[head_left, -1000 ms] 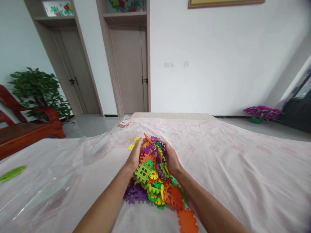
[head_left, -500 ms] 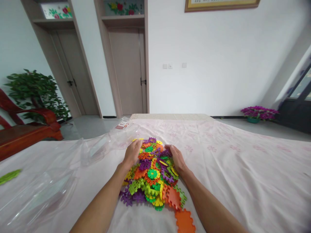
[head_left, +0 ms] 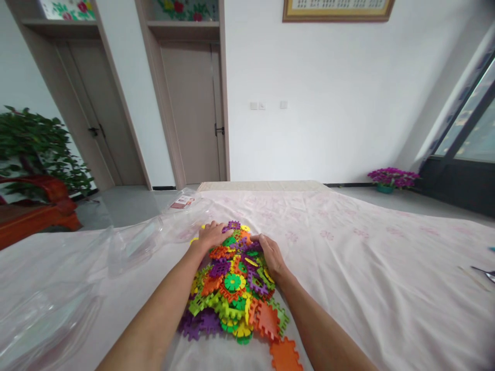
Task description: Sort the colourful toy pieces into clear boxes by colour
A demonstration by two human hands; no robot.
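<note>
A heap of plastic interlocking building pieces (head_left: 232, 282) in orange, purple, green and yellow lies on the pale cloth between my forearms. My left hand (head_left: 212, 235) rests on the heap's far left side, fingers stretched over it. At the far right side, my right hand (head_left: 271, 253) lies against the pieces with its fingers extended. Neither hand grips a piece that I can make out. One square orange piece (head_left: 286, 354) sits at the near right end, touching or nearly touching the heap.
Clear plastic packaging (head_left: 46, 322) spreads over the left of the cloth (head_left: 348, 278). Farther back lies another clear pack with a label (head_left: 182, 202). A metal utensil (head_left: 488, 274) shows at the right edge. A red wooden chair (head_left: 42, 206) stands beyond the left side.
My left hand has turned and moved inward, its fingers now over the heap. My right hand stays at the right side. The view has shifted to the right.
</note>
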